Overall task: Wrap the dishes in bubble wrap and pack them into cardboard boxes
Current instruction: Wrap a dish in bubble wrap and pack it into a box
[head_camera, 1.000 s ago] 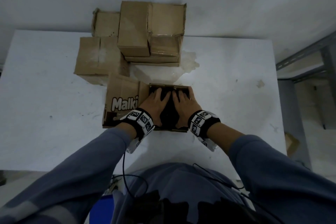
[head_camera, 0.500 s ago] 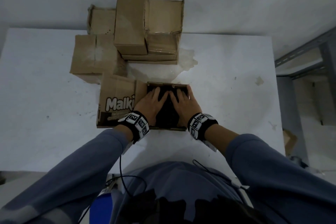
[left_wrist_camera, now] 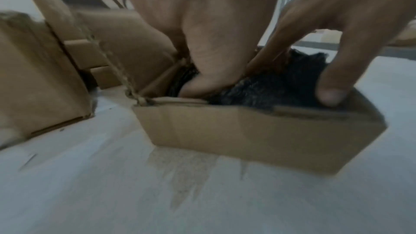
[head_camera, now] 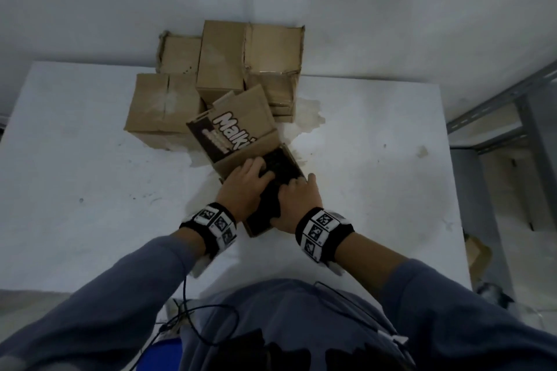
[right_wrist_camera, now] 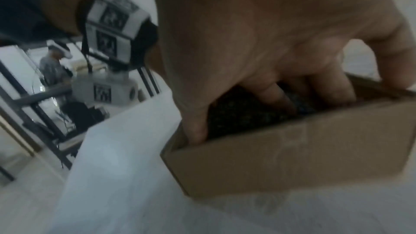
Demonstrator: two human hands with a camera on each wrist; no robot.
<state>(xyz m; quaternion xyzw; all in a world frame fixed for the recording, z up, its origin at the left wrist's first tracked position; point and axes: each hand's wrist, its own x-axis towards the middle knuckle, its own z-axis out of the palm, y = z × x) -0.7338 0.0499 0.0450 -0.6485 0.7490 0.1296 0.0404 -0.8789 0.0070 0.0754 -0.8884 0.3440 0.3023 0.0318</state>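
Observation:
A small cardboard box [head_camera: 256, 229] lies slantwise on the white table [head_camera: 90, 190], its "Malki" lid [head_camera: 241, 117] flung open toward the far left. Inside is a dish bundled in dark bubble wrap [head_camera: 280, 166]. My left hand [head_camera: 244, 187] lies on the bundle with fingers spread, their tips pushing down by the box wall [left_wrist_camera: 191, 86]. My right hand [head_camera: 298, 202] has bent fingers dug into the wrap [right_wrist_camera: 243, 115], thumb tucked into the near corner, little finger over the rim. The left wrist view shows the box [left_wrist_camera: 247, 131] side on.
Several closed cardboard boxes [head_camera: 250, 63] are stacked at the table's far edge, one lower box [head_camera: 162, 105] to their left, just beyond the open lid. A grey metal rack [head_camera: 497, 117] stands right of the table. A person [right_wrist_camera: 54, 67] is far off.
The box has turned from square to me to slanting, its lid swinging from the left to the far side. Both hands stayed on the bundle; the right fingers have curled.

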